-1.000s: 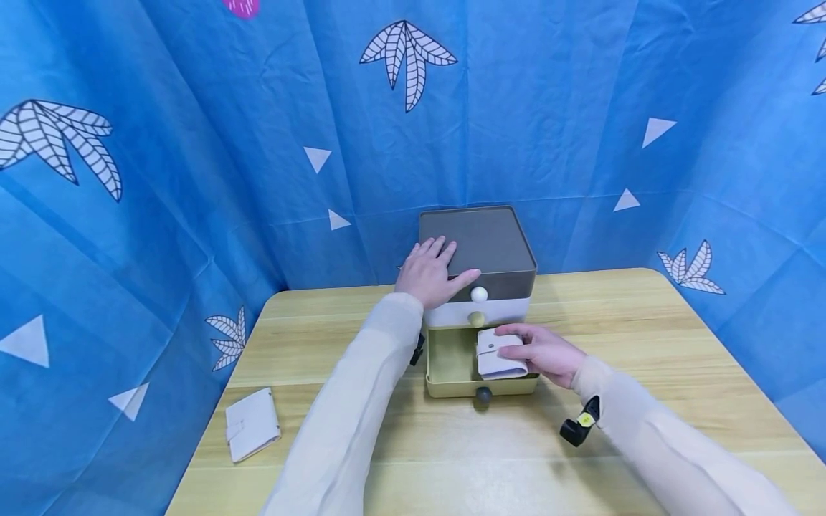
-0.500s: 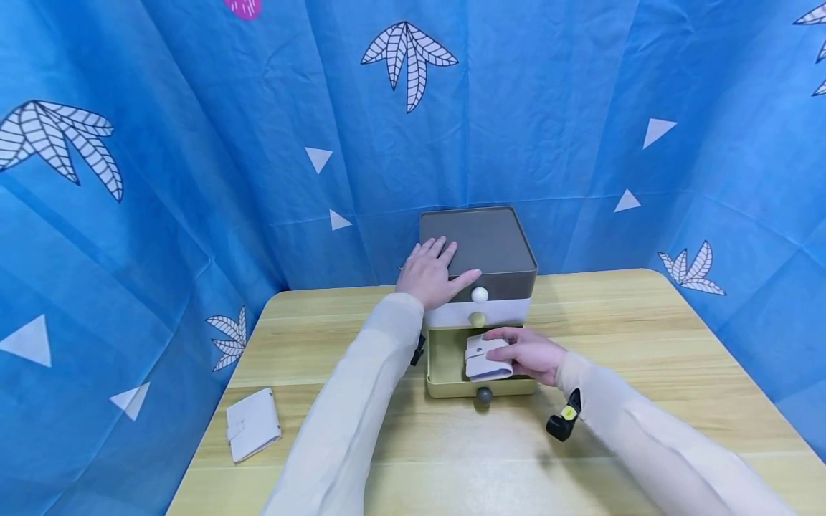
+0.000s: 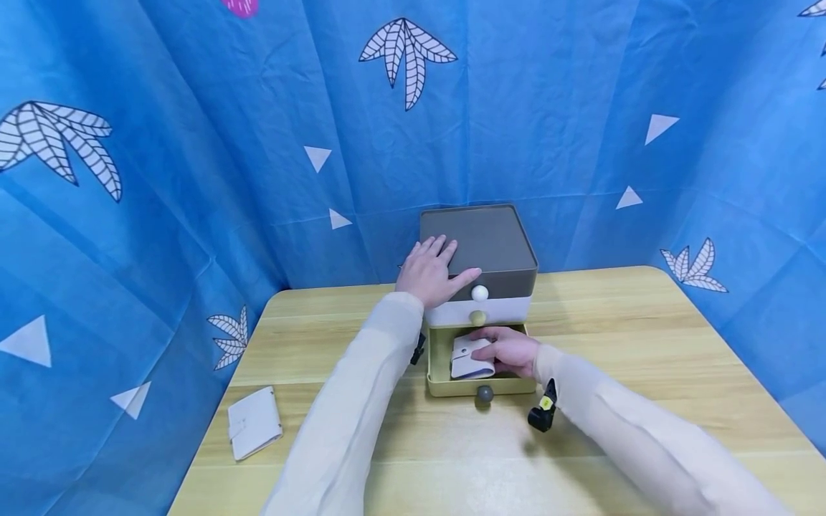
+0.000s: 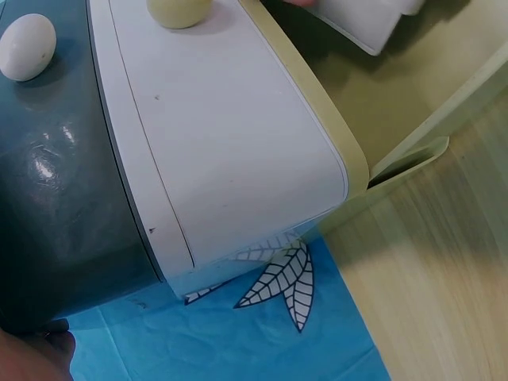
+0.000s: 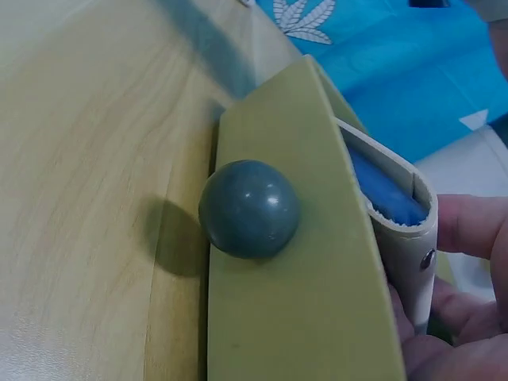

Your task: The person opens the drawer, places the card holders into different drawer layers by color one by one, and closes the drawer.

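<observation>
A small chest with a grey top section stands at the back of the table. Its bottom olive-green drawer is pulled out. My left hand rests on the chest's top left edge, fingers spread. In the drawer, my right hand grips a small white wallet between thumb and fingers. The right wrist view shows this wallet folded, with blue inside and a metal snap, just behind the drawer front. Part of the wallet is hidden by my fingers.
A second white wallet lies at the left of the wooden table. A round grey knob sticks out from the drawer front. Blue patterned cloth hangs behind and at both sides. A white drawer sits above the green one.
My right hand has moved left and slightly down with the wallet, from the drawer's right side toward its middle. My left hand has stayed on the chest.
</observation>
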`<state>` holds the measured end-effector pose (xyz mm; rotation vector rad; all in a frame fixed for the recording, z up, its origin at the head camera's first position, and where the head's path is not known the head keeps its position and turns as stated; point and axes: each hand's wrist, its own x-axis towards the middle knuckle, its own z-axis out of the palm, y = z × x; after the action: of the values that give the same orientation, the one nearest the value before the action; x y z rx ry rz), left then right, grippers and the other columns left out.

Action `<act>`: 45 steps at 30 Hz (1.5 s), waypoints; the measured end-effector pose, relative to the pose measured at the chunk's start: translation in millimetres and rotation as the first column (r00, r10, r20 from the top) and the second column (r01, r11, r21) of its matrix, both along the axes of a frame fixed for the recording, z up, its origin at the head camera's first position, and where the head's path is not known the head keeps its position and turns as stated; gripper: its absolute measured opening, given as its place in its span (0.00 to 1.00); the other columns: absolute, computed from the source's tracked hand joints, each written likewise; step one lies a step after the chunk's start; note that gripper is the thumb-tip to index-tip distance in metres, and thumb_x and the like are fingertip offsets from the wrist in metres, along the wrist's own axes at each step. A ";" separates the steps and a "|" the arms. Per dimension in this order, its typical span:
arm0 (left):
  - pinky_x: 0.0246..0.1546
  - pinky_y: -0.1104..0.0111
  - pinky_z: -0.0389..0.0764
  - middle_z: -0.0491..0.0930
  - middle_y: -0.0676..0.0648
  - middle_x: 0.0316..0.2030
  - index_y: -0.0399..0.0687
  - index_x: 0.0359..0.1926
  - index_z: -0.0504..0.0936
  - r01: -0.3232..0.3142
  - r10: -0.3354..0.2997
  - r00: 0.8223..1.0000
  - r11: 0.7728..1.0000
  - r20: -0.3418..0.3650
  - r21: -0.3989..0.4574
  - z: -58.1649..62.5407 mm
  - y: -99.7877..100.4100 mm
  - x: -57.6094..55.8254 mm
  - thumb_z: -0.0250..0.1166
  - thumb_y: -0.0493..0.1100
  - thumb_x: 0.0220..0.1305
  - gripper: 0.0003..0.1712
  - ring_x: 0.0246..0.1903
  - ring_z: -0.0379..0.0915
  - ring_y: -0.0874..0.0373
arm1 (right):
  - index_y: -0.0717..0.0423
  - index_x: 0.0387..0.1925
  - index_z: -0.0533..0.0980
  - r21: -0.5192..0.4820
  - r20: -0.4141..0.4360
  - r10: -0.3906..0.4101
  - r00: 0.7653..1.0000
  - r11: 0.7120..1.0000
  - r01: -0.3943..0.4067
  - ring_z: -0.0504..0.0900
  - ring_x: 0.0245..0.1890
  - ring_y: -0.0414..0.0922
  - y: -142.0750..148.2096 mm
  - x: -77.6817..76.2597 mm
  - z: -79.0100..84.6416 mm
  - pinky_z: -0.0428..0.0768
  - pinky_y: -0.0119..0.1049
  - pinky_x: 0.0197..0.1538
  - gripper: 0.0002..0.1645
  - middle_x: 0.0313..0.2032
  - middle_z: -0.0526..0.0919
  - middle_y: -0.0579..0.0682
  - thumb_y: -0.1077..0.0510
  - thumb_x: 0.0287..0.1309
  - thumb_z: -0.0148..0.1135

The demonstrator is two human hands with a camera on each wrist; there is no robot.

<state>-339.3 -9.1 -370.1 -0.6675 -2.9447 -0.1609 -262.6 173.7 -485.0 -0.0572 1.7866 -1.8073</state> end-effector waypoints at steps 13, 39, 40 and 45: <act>0.72 0.60 0.38 0.49 0.50 0.74 0.59 0.75 0.52 -0.003 0.003 1.000 1.000 0.007 -0.005 0.4 -4.4 0.3 0.25 0.85 0.53 0.57 0.74 0.39 0.55 | 0.66 0.60 0.68 0.245 -0.124 0.032 0.992 0.970 -0.001 0.81 0.38 0.47 -24.2 -11.1 -5.3 0.81 0.41 0.42 0.32 0.48 0.77 0.59 0.67 0.53 0.65; 0.72 0.60 0.38 0.48 0.50 0.74 0.58 0.75 0.51 0.002 -0.001 1.000 1.000 0.011 -0.005 -1.0 -2.8 1.8 0.27 0.84 0.55 0.56 0.74 0.38 0.55 | 0.44 0.62 0.68 0.828 -0.277 0.497 0.822 0.557 -0.058 0.76 0.52 0.49 -45.4 -8.3 7.8 0.71 0.47 0.57 0.32 0.52 0.78 0.55 0.49 0.58 0.67; 0.72 0.60 0.37 0.48 0.50 0.74 0.58 0.75 0.51 0.002 -0.002 1.000 1.000 0.012 -0.004 -0.8 -2.7 1.7 0.27 0.84 0.55 0.56 0.74 0.38 0.55 | 0.44 0.62 0.68 0.828 -0.278 0.500 0.820 0.558 -0.059 0.76 0.51 0.49 -46.0 -8.3 7.5 0.71 0.46 0.57 0.32 0.50 0.79 0.54 0.49 0.58 0.67; 0.72 0.60 0.37 0.49 0.50 0.74 0.58 0.75 0.52 0.006 -0.006 1.000 1.000 0.009 0.005 0.9 -2.4 2.0 0.27 0.84 0.54 0.56 0.74 0.39 0.55 | 0.44 0.62 0.68 0.822 -0.285 0.504 0.815 0.566 -0.063 0.77 0.44 0.46 -47.9 -8.8 6.9 0.73 0.46 0.53 0.31 0.39 0.80 0.50 0.49 0.57 0.67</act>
<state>-337.3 -11.6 -369.2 -0.6771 -2.9501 -0.1729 -271.4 125.9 -478.2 -0.4873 2.6115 -0.6396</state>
